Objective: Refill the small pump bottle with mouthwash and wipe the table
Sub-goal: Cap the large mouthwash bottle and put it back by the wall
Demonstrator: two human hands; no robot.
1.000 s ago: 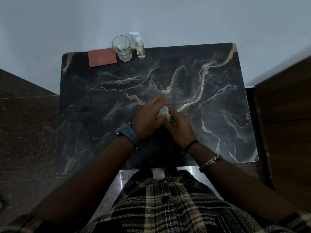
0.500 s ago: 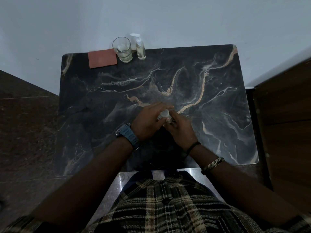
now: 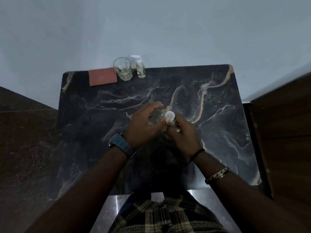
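This looks like a room in a home. A small surface (image 3: 210, 105) of dark marble with pale veins stands against a plain light wall (image 3: 151, 27). At its far edge are a drinking glass (image 3: 122, 68), a small pump bottle (image 3: 140, 68) and a reddish cloth (image 3: 103, 76). Dark wooden furniture (image 3: 282, 132) stands at the right, and the floor (image 3: 25, 140) is dark stone.

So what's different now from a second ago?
The left hand has opened its fingers wider over the clear bottle, so its white cap shows more. The right hand keeps holding the bottle from the other side. The camera has shifted a little. The glass, small pump bottle and red cloth have stayed at the table's far edge.
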